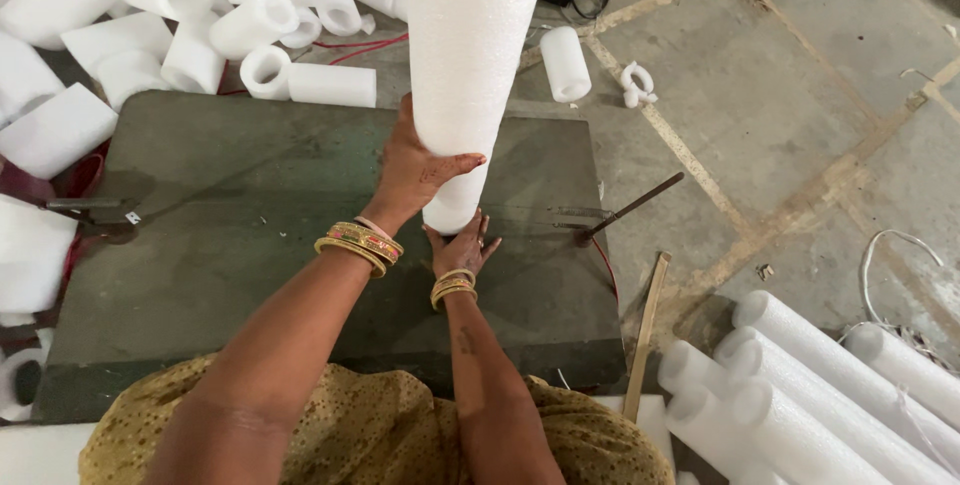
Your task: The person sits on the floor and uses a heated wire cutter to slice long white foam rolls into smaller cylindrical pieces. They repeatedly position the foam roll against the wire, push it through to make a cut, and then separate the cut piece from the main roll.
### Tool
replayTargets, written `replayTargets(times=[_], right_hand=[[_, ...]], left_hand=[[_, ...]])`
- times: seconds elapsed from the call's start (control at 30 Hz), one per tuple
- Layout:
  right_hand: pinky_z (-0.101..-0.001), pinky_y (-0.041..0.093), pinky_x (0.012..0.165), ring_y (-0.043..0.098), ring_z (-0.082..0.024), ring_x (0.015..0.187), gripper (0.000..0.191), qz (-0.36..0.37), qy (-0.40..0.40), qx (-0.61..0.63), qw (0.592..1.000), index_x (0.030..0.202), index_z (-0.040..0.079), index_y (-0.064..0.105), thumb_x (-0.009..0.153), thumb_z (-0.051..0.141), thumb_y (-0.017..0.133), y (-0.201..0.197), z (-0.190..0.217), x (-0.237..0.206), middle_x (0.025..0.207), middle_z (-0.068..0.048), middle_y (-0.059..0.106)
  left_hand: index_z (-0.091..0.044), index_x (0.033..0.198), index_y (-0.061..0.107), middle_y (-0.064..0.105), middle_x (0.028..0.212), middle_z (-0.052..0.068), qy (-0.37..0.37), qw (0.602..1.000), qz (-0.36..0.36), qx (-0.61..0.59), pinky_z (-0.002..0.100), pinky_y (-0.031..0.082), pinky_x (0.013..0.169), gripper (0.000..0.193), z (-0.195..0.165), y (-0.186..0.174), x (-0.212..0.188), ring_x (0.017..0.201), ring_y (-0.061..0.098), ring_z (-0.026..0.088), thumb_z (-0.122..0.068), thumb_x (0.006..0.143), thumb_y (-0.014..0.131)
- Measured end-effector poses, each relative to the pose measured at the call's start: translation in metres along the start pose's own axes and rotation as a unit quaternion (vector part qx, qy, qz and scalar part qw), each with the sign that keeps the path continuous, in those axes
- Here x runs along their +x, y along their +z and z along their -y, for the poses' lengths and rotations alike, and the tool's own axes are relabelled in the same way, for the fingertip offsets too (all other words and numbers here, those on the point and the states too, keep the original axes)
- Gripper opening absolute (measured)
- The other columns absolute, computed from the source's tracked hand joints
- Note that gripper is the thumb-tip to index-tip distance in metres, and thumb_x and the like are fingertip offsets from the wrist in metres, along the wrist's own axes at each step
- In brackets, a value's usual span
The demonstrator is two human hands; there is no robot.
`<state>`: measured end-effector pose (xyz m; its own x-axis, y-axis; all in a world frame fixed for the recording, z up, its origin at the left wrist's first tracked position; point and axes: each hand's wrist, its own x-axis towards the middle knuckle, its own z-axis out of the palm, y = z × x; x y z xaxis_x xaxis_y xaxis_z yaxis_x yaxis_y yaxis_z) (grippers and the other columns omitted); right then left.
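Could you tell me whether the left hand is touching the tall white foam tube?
Touching: the head view shows the left hand wrapped against the tall white foam tube, thumb across its front.

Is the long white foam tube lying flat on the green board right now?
No, the white foam tube stands upright on the green board, with the left hand gripping its side and the right hand at its base.

green board (250,245) on concrete floor (800,125) w/ foam tube (470,65) on it
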<state>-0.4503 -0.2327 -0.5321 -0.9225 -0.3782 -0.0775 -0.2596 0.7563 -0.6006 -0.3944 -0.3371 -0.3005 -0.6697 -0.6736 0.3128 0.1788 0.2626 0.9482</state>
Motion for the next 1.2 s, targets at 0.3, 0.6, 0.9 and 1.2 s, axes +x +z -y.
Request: replayTargets(times=[0.3,0.6,0.9,1.2], right_hand=[[-0.0575,-0.001,0.125,0.021,-0.025,0.155,0.105,-0.007,0.012,-0.017,1.000,0.155,-0.001,0.023,0.083,0.054,0.077,0.003,-0.006,-0.001,0.161,-0.013,0.036],[-0.0580,-0.001,0.124,0.023,-0.029,0.154,0.087,-0.008,-0.048,-0.016,0.999,0.155,0.000,0.025,0.090,0.035,0.071,0.000,-0.017,-0.009,0.161,-0.014,0.038],[-0.0585,-0.002,0.125,0.025,-0.026,0.154,0.069,0.011,-0.093,-0.041,0.995,0.157,0.002,0.027,0.098,0.023,0.056,0.000,-0.025,-0.014,0.158,-0.016,0.042],[-0.0561,-0.002,0.125,0.021,-0.026,0.155,0.068,0.048,-0.143,-0.058,0.987,0.157,0.001,0.025,0.099,0.022,0.054,0.001,-0.026,-0.021,0.162,-0.013,0.037]], left_hand=[[-0.006,0.142,0.044,0.068,0.129,0.013,-0.001,1.000,0.007,0.012,0.038,0.058,0.103,0.093,0.005,0.010,0.003,0.121,0.068,0.024,-0.031,0.069,0.098],[-0.004,0.141,0.043,0.068,0.127,0.013,-0.020,0.999,0.012,-0.030,0.037,0.060,0.100,0.094,0.002,0.007,0.004,0.117,0.069,0.023,-0.027,0.067,0.096],[-0.002,0.142,0.043,0.067,0.128,0.013,-0.007,1.000,0.013,-0.004,0.036,0.058,0.099,0.095,-0.003,-0.006,0.001,0.117,0.068,0.022,-0.025,0.067,0.096],[-0.006,0.143,0.045,0.068,0.130,0.011,0.003,0.999,0.029,0.027,0.037,0.057,0.103,0.096,0.001,-0.021,0.005,0.120,0.067,0.022,-0.029,0.066,0.098]])
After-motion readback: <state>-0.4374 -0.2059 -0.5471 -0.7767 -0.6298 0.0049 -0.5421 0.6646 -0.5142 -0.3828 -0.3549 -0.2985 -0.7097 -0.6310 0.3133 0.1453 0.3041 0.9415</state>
